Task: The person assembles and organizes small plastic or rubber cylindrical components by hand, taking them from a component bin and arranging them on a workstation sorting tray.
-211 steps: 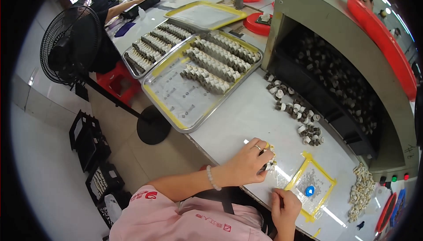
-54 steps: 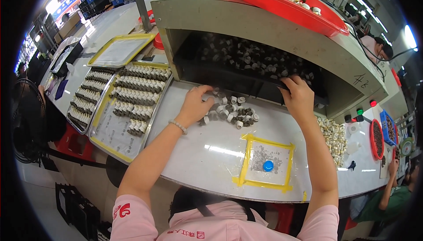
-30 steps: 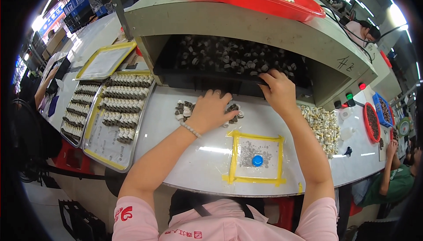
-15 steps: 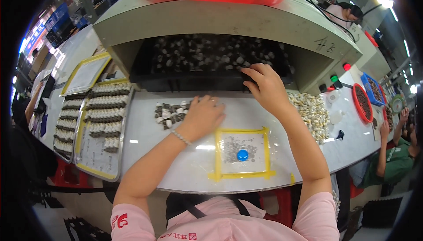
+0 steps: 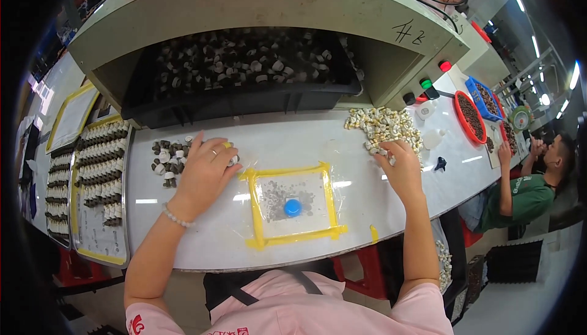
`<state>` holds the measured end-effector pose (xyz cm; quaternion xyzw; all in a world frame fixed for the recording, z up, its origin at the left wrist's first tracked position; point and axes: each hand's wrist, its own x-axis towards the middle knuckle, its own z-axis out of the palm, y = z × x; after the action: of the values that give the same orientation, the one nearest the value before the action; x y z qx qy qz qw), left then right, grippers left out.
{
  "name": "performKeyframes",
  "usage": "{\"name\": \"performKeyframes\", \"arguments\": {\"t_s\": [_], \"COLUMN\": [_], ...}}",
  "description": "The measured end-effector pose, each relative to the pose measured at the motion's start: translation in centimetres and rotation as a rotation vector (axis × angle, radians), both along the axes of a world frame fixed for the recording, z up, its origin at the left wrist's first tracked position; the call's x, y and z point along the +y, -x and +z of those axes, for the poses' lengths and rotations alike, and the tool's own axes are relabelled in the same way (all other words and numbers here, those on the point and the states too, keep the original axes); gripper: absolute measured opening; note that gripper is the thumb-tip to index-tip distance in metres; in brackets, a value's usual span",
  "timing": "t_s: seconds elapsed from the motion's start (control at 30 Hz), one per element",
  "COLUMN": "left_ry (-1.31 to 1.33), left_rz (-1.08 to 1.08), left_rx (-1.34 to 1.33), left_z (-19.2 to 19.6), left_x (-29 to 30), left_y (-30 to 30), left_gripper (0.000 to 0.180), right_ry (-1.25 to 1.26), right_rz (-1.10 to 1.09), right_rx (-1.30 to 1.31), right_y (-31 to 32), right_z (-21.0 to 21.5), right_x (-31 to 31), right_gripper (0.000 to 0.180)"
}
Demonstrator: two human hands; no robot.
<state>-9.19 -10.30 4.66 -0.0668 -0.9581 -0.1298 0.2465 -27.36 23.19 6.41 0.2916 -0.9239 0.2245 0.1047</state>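
My left hand (image 5: 205, 170) is curled over the white table beside a small loose heap of dark-and-white knob-like pieces (image 5: 164, 162). Between its thumb and forefinger shows a small white-topped piece (image 5: 233, 160), with a yellowish bit at a fingertip. My right hand (image 5: 403, 170) reaches to a spread pile of small cream-and-yellow pieces (image 5: 382, 122), thumb and fingers bent together at its near edge. Whatever is between those fingertips is too small to name. Between my hands a yellow-taped rectangle (image 5: 260, 237) on the table carries a round blue cap (image 5: 293, 208) among grey spots.
A black bin (image 5: 244, 101) full of dark-and-white pieces stands inside a beige housing (image 5: 244, 11) ahead. Trays with rows of pieces (image 5: 101, 170) lie at left. A red basket (image 5: 469, 118) and blue basket (image 5: 485, 98) are at right, near a person in green (image 5: 520, 194).
My right hand has left the black bin's rim and come down to the cream pile. My left hand stays by the loose heap, its fingers now more curled. The whole view has shifted.
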Motion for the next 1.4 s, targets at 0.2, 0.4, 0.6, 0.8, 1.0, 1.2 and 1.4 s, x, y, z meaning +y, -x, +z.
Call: {"name": "performKeyframes", "arguments": {"t_s": [0.2, 0.4, 0.6, 0.8, 1.0, 1.2, 1.4], "left_ry": [-0.012, -0.104, -0.221, -0.587, -1.125, -1.184, -1.649], "left_rz": [0.050, 0.217, 0.203, 0.160, 0.142, 0.076, -0.107], "left_rx": [0.021, -0.124, -0.142, -0.140, -0.046, -0.077, -0.061], "left_z": [1.3, -1.5, -1.4, -1.9, -2.5, -2.9, -3.3], "left_x": [2.7, 3.8, 3.5, 3.4, 4.6, 6.2, 8.4], "left_y": [-6.1, -10.9, -11.6, -12.1, -12.1, -11.1, -10.2], "left_gripper": [0.031, 0.027, 0.036, 0.032, 0.034, 0.038, 0.034], "right_ry": [-0.099, 0.057, -0.094, -0.002, 0.415, 0.149, 0.225], "right_rz": [0.063, 0.006, 0.084, -0.052, 0.077, 0.275, 0.216], "right_rx": [0.216, -0.097, 0.241, -0.103, -0.483, -0.677, -0.520], "right_y": [1.2, -2.0, -2.0, -2.8, -5.6, -7.6, -8.4], "right_z": [-3.2, -2.6, -3.0, -2.7, -2.9, -0.8, -1.6], "right_x": [-1.5, -2.3, -0.4, -0.8, -1.6, -3.9, -4.4], "right_gripper": [0.016, 0.020, 0.022, 0.020, 0.020, 0.013, 0.025]}}
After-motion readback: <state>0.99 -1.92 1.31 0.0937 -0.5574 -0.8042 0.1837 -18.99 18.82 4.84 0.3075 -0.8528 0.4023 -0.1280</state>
